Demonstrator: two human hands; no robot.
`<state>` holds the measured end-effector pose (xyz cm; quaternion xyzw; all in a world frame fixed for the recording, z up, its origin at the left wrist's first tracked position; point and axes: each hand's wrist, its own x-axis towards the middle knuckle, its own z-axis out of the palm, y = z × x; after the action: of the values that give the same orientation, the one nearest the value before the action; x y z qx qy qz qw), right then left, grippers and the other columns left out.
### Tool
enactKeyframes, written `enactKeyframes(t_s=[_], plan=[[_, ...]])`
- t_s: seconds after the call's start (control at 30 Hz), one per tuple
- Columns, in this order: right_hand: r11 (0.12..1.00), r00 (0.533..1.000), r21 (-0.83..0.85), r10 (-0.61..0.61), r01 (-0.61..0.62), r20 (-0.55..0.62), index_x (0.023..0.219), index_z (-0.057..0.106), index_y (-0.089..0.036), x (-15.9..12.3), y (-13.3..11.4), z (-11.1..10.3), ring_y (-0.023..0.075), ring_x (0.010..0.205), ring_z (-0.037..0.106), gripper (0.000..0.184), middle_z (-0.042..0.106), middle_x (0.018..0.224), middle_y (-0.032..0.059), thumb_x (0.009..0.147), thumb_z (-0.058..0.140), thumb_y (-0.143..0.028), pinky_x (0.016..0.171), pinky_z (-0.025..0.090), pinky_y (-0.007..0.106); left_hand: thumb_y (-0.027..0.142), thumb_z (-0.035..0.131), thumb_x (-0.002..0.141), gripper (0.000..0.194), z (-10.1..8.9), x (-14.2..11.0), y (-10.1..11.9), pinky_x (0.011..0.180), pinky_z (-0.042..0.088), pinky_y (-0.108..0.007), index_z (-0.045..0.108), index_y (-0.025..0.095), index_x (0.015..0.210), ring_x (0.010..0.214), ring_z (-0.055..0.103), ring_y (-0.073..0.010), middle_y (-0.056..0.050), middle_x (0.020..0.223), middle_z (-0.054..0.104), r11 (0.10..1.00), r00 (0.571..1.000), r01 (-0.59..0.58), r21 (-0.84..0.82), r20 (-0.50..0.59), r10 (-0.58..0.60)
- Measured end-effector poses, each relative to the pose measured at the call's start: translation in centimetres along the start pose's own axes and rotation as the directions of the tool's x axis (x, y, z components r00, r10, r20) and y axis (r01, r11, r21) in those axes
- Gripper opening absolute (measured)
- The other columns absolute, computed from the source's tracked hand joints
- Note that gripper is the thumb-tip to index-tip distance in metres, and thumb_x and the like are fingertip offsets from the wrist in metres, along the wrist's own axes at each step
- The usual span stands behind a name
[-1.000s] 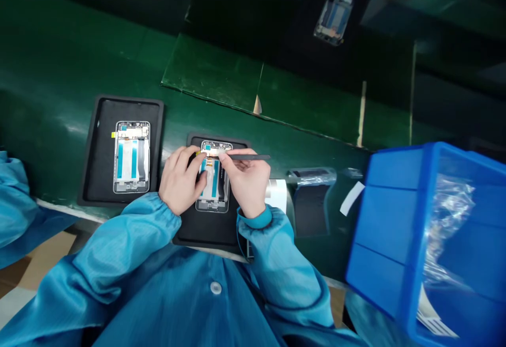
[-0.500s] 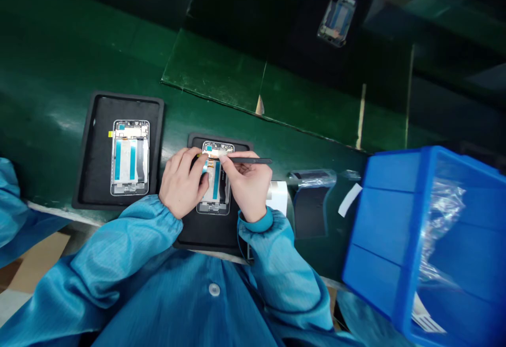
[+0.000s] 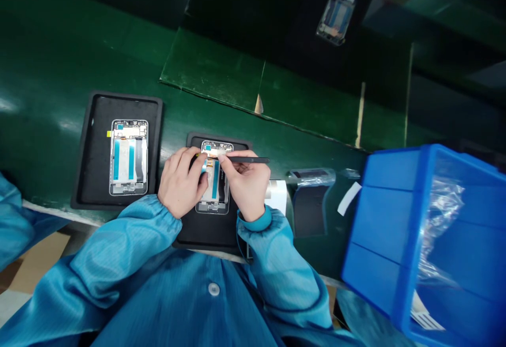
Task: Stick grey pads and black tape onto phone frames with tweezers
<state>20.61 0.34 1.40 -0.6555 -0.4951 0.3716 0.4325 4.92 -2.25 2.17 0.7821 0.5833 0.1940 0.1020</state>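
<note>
An opened phone (image 3: 214,178) lies in a black tray (image 3: 213,236) in front of me, its circuit board, blue strips and pale battery area showing. My left hand (image 3: 182,183) is curled over the phone's left edge, fingertips pressing near the upper board. In my right hand (image 3: 249,183) are black tweezers (image 3: 251,160), held nearly level in a pinch between thumb and fingers. Their tip points left over the upper board, close to my left fingertips. The contact itself is too small to make out. A small yellow tab partly shows by the left fingers.
To the left, a second opened phone (image 3: 128,157) lies in another black tray (image 3: 78,178). A blue bin (image 3: 383,231) holding clear plastic stands at right. Nearer are a dark sheet in clear film (image 3: 310,207) and a white strip (image 3: 349,199). A further phone (image 3: 336,17) lies beyond the raised ledge.
The tweezers have shifted very slightly left, along with the whole view. Both hands keep the same hold on the phone and tweezers.
</note>
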Motion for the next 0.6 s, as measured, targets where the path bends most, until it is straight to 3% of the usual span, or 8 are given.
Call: enactKeyframes(t_s=[0.23, 0.6], plan=[[1.0, 1.0, -0.009, -0.015, 0.015, 0.019, 0.086, 0.07, -0.021, 0.03, -0.21, -0.1, 0.0169, 0.062, 0.07, 0.018, 0.074, 0.073, 0.0012, 0.08, 0.077, -0.036, 0.059, 0.056, 0.029, 0.023, 0.053, 0.093, 0.04, -0.09, 0.03, 0.09, 0.101, 0.046, -0.047, 0.061, 0.015, 0.131, 0.123, 0.051, -0.0335, -0.015, 0.129, 0.062, 0.995, 0.999, -0.051, 0.081, -0.014, 0.053], [0.998, 1.0, 0.054, -0.025, 0.024, 0.014, 0.086, 0.07, -0.021, 0.16, -0.06, -0.21, 0.0178, 0.069, 0.073, 0.017, 0.076, 0.081, 0.0026, 0.08, 0.078, -0.034, 0.066, 0.059, 0.03, 0.025, 0.055, 0.091, 0.041, 0.03, -0.03, 0.13, 0.104, 0.045, -0.045, 0.061, 0.01, 0.129, 0.123, 0.052, -0.0328, -0.015, 0.128, 0.063, 0.994, 0.999, -0.036, 0.102, -0.025, 0.039]])
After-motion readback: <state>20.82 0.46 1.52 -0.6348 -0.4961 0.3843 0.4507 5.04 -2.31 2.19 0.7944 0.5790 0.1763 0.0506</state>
